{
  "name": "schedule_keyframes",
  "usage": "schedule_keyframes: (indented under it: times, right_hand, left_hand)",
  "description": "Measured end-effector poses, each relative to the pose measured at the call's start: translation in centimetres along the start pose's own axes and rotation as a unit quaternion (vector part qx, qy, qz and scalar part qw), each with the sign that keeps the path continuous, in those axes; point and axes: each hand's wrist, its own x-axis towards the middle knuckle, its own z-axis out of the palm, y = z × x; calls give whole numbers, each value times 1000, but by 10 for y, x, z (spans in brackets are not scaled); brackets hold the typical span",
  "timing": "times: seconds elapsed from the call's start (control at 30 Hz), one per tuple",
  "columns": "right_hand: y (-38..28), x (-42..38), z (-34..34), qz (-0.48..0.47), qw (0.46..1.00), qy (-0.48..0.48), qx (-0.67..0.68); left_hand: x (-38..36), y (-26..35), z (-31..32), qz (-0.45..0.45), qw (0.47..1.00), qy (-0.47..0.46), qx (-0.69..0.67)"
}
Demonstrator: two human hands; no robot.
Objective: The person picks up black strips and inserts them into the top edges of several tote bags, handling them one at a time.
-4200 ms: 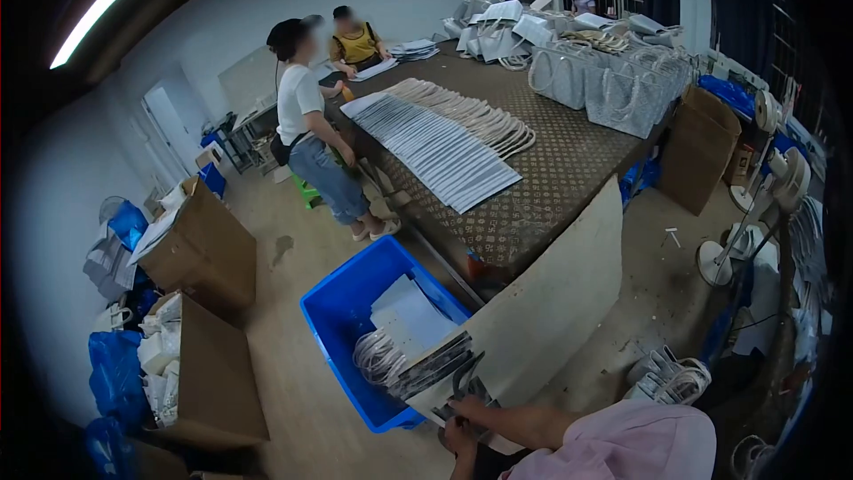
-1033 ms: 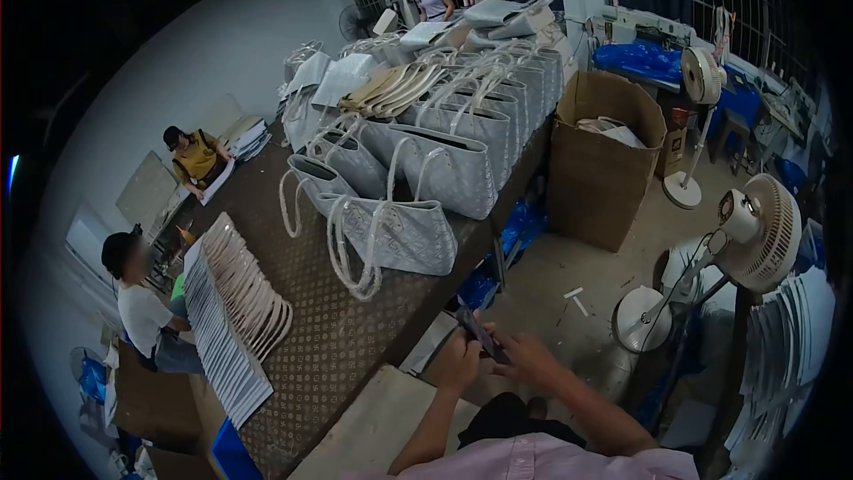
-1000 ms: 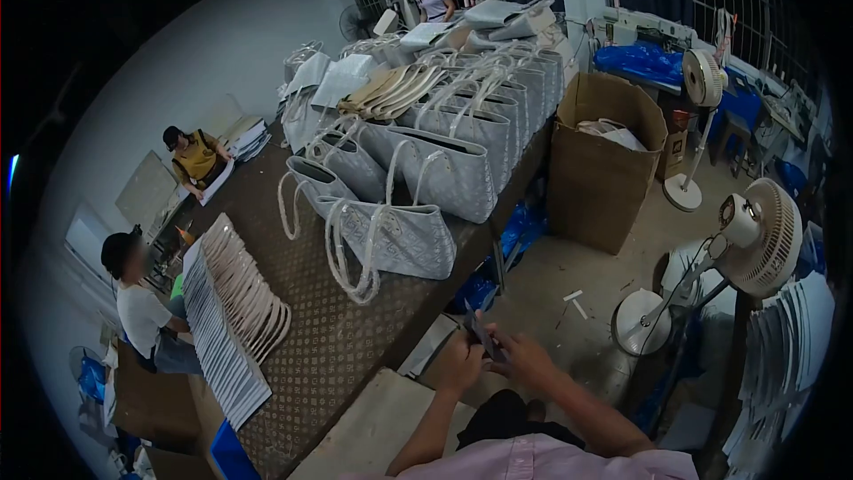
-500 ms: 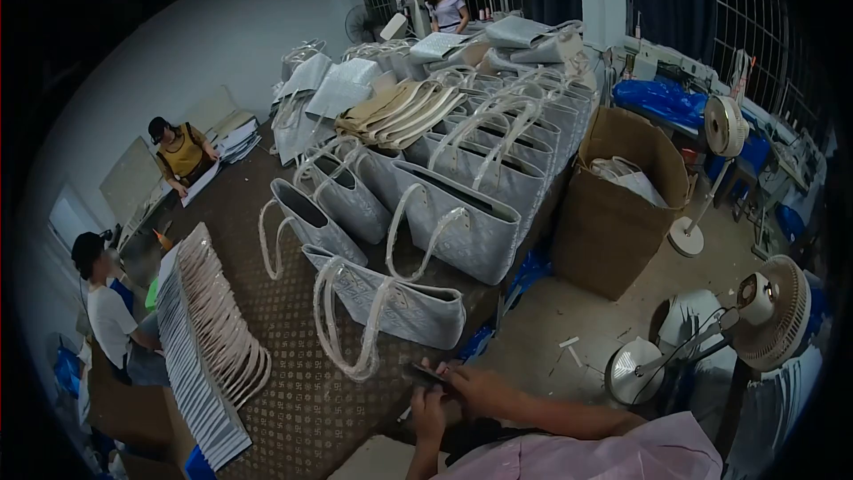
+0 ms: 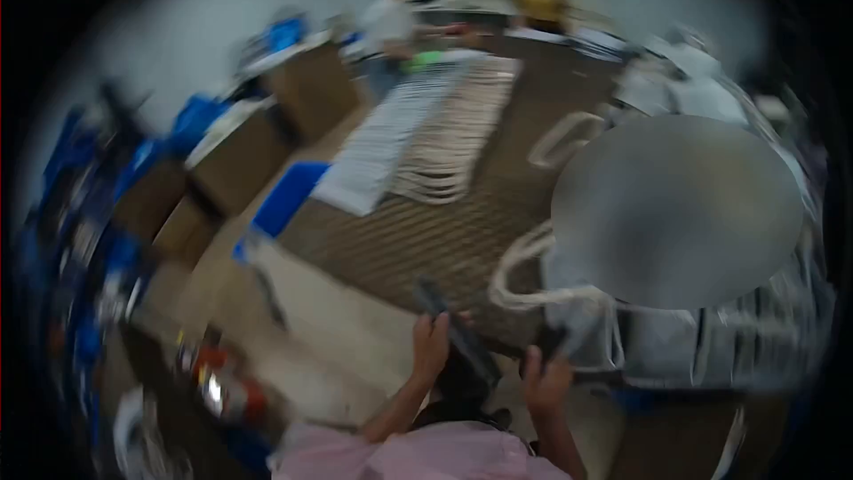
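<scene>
Near the front table edge, my left hand [image 5: 431, 347] is closed on a long dark object [image 5: 473, 351]; motion blur hides what kind it is. My right hand [image 5: 546, 380] is a little to the right, its fingers closed on a small dark object [image 5: 551, 338] that I cannot make out. Silvery-grey tote bags [image 5: 657, 347] with pale handles stand on the table right of my hands, partly hidden by a grey blurred oval. One looped handle [image 5: 506, 280] extends over the brown patterned tabletop [image 5: 400, 244].
Rows of pale straps [image 5: 453, 138] and grey strips [image 5: 391, 138] lie on the table ahead. A person in a white top [image 5: 388, 27] and another in a yellow top [image 5: 540, 2] are beyond. Cardboard boxes [image 5: 235, 160] and a blue bin [image 5: 293, 196] stand left.
My view has swung left, and the tote bags now appear at the right. My hands, close together before, are now apart, each with a dark object.
</scene>
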Motion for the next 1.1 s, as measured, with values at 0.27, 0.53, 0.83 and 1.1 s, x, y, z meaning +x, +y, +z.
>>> schedule_keyframes:
  times: [0.27,0.53,0.83,1.1]
  right_hand:
    - [9,-11,13,-8,914,-204,351]
    - [1,-20,14,-209,787,-309,491]
    - [61,-23,9,-180,828,-294,443]
    - [30,-38,-5,-65,786,-329,519]
  left_hand:
    - [-84,55,-173,158,924,347,17]
    - [-169,72,-171,130,879,439,134]
    - [-226,369,-239,394,725,547,140]
    - [-272,477,-329,118,50,576,807]
